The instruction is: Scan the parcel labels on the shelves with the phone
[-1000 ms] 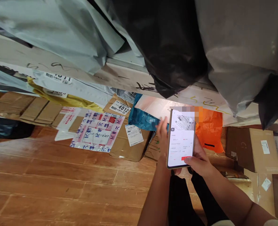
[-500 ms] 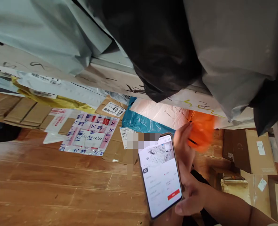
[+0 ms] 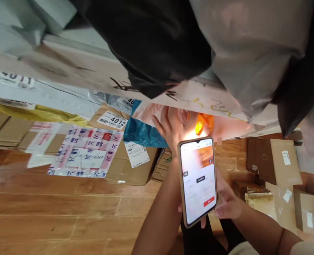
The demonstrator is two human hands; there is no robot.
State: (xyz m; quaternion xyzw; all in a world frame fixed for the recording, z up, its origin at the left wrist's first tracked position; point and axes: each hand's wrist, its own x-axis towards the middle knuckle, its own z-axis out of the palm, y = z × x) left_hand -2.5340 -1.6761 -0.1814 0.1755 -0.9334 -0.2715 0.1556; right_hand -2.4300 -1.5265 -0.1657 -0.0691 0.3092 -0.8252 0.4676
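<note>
Two bare hands worked below a scrawled-on, whitish shelf edge [image 3: 90, 76]: the right hand [image 3: 227, 203] gripped a flat, tan-cased, glass-fronted phone [image 3: 198, 184], while the left hand [image 3: 172, 129], fingers spread, reached beside a brightly lit, orange plastic bag [image 3: 207, 122], its grip unclear. The step looked like handling the bag; the next move seemed to call for finger room.
</note>
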